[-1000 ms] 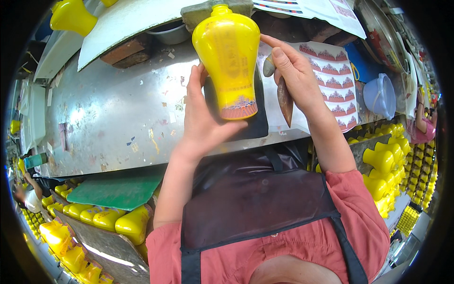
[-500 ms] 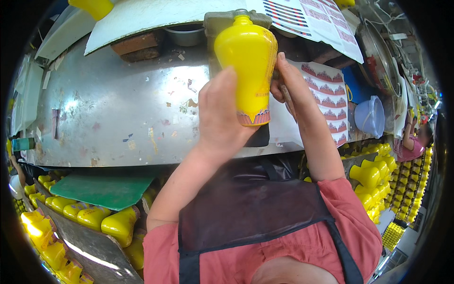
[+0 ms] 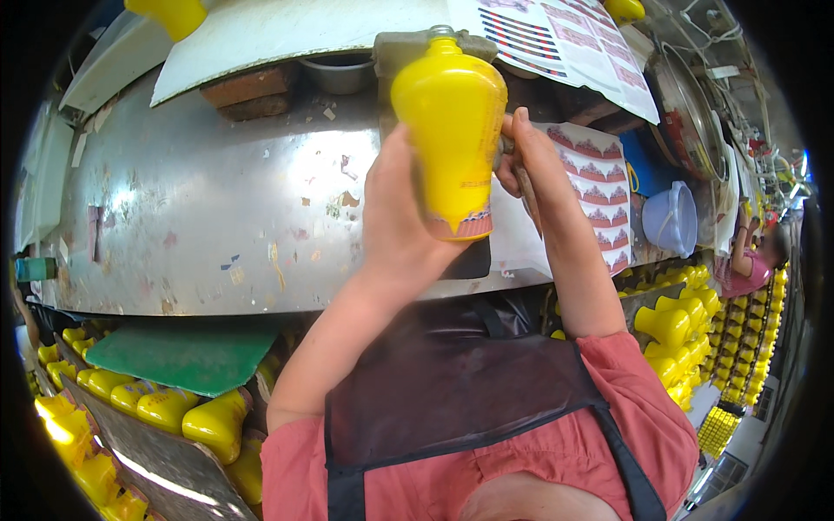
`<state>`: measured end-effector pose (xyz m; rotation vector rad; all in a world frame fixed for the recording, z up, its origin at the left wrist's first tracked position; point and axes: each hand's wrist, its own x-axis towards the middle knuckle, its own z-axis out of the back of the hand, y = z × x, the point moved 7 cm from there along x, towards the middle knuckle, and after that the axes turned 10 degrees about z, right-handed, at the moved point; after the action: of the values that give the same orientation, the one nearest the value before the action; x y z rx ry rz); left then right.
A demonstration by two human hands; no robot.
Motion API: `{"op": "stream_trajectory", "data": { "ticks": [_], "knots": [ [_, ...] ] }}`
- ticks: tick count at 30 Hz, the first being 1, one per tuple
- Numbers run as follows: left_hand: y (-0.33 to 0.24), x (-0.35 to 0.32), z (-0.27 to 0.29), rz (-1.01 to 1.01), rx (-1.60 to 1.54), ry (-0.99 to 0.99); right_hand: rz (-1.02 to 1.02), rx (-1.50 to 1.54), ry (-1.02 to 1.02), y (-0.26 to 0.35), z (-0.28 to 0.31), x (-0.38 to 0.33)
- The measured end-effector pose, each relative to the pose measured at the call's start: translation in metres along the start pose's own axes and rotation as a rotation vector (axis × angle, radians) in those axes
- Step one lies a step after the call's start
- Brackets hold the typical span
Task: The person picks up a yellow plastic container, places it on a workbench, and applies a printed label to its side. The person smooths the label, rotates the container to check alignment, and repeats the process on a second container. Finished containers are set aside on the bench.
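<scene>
My left hand (image 3: 395, 217) grips a glossy yellow vase (image 3: 452, 130) from its left side and holds it up above a metal worktable (image 3: 200, 208). A patterned band runs round the vase's foot. My right hand (image 3: 530, 161) presses against the vase's right side, and a thin brownish tool (image 3: 527, 195) sticks down from its fingers. Behind that hand lies a sheet of red-and-white patterned decals (image 3: 604, 195).
Several yellow vases (image 3: 139, 408) line a rack at lower left, beside a green board (image 3: 178, 352). More yellow vases (image 3: 686, 321) stand at right. A pale blue plastic bowl (image 3: 673, 217), a metal bowl (image 3: 339, 74) and bricks (image 3: 252, 91) sit on the table. Another person (image 3: 751, 256) is at far right.
The vase has come nearer and tilted a little to the left. My left hand has wrapped further round it, and my right hand has stayed against its right side.
</scene>
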<state>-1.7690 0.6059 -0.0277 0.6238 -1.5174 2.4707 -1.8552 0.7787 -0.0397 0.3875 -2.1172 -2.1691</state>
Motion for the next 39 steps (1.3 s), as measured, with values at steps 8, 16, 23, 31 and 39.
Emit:
{"op": "stream_trajectory", "data": {
  "ticks": [8, 16, 23, 31, 39],
  "knots": [
    [0.024, 0.000, 0.004, 0.526, -0.925, 0.235, 0.433, -0.287, -0.016, 0.055, 0.004, -0.017],
    [0.028, 0.002, 0.006, 0.725, -0.998, 0.197, 0.632, -0.481, 0.020, 0.079, -0.006, -0.013],
    [0.021, 0.005, 0.004, 0.575, -0.950, 0.206, 0.621, -0.444, 0.012, 0.080, -0.002, -0.014],
    [0.020, 0.003, 0.005, 0.593, -0.865, 0.213, 0.558, -0.416, 0.017, 0.061, 0.004, -0.014],
    [0.020, -0.007, -0.007, 0.418, -0.527, 0.282, 0.340, -0.331, 0.019, 0.025, 0.011, -0.017]
  ]
}}
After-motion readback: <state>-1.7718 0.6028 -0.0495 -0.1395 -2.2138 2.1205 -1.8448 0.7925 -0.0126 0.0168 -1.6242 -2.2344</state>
